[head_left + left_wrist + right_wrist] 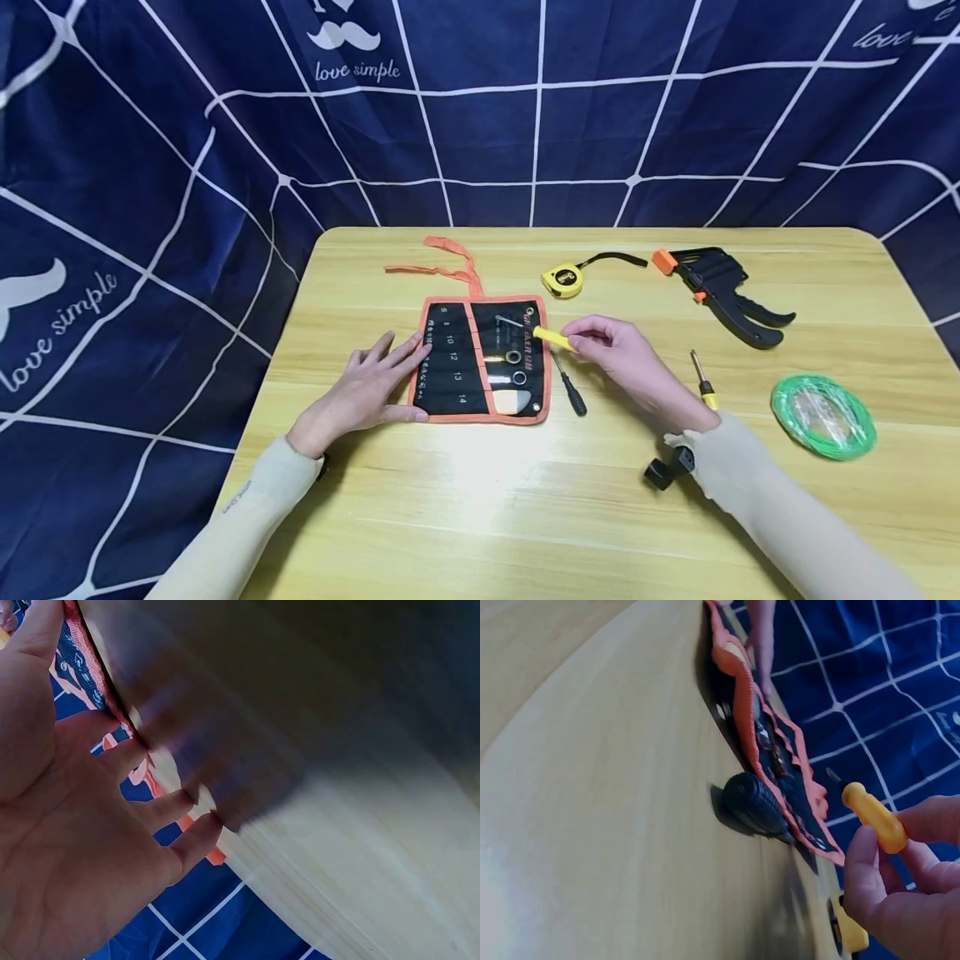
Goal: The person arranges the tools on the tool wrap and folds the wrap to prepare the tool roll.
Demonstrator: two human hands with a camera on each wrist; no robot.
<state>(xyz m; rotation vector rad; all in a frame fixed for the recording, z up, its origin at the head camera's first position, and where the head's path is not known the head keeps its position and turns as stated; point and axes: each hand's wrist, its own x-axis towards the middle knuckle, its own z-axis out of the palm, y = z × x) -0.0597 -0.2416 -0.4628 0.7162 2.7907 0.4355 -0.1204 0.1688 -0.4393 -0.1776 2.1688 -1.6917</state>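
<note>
A black tool roll pouch [457, 367] with orange trim lies unfolded on the table, several tools tucked in its pockets. My left hand [371, 379] rests on the pouch's left edge, fingers spread and fairly straight. Between the fingertips and thumb of my right hand [618, 350] is a yellow-handled screwdriver [553, 337], held over the pouch's right side with its shaft pointing left. The right wrist view shows the pinch on the yellow handle [877, 817]. Beside the pouch's right edge lies a black-handled screwdriver [573, 393].
A yellow tape measure [562, 281] sits behind the pouch, and a black-and-orange bar clamp [720, 287] at the back right. Another yellow-and-black screwdriver [703, 383] lies near my right wrist, partly covered by it. Farther right is a coil of green wire [791, 421]. Orange ties [457, 258] trail from the pouch.
</note>
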